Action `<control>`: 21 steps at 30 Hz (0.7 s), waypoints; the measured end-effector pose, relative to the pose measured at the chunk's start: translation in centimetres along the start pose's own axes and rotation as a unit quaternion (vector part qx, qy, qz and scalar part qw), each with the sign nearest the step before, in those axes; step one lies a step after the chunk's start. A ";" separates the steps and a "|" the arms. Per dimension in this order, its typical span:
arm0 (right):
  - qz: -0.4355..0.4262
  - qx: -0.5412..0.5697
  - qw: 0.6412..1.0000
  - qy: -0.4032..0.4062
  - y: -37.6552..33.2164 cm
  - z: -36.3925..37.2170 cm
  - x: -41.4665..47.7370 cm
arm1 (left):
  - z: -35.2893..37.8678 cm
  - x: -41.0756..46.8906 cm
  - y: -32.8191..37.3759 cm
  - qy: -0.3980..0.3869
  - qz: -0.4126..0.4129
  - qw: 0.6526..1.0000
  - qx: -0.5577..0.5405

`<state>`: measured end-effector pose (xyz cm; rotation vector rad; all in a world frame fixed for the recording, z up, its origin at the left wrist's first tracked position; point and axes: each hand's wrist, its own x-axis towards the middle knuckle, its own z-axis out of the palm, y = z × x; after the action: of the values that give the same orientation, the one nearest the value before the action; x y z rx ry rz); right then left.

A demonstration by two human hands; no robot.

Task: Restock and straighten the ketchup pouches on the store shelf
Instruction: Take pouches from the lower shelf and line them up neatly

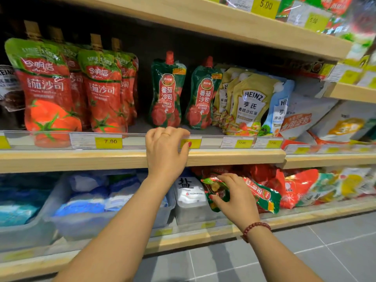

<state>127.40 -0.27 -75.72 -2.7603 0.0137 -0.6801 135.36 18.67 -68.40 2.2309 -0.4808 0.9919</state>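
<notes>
i'm looking at the middle shelf, where my left hand rests on the front edge, its fingers curled over the clear price rail; they press on the rail and hold no product. my right hand is down at the lower shelf, fingers clenched around a red and green pouch that lies tilted on its side, among a loose heap of red packets. i judge it to be ketchup for restocking, though its label is too crumpled to read for sure.

the ketchup itself stands on the middle shelf. at the left, big red pouches stand upright in two rows, reasonably square to the front. just above my left hand, two dark green ketchup pouches stand upright with a gap between them, the right one leaning slightly, and i see empty shelf behind and beside them. yellow salad dressing pouches crowd in from the right, touching the second green pouch.

so i'd say the job is at an early to middle stage: the left rows look tidy, while the green facing is thin and needs filling and straightening. the pouch in my right hand is not yet on the shelf.
</notes>
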 end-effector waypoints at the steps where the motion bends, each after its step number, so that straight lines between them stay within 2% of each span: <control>1: 0.021 -0.003 1.000 -0.011 0.1 0.4 0.0 | 0.0 0.0 -0.1 -0.002 0.001 1.000 -0.003; 5: 0.067 -0.021 0.998 0.006 -0.1 1.3 0.7 | 0.0 -0.2 -0.3 -0.001 0.015 1.000 -0.006; 11: 0.019 -0.086 0.996 0.026 -0.9 1.1 1.3 | 0.1 -0.4 -0.5 -0.002 0.028 1.000 -0.003; 17: -0.156 -0.076 0.983 0.068 -0.2 -1.6 0.7 | -0.3 -0.5 -0.7 -0.028 0.041 0.998 -0.025; 21: -0.181 -0.065 0.973 0.129 -1.3 -3.7 0.6 | -0.6 -0.7 -0.5 -0.017 0.044 0.995 -0.085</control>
<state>126.13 -0.19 -71.94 -2.8021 -0.4117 -1.1659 134.90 19.49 -68.88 2.0923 -0.6596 0.9228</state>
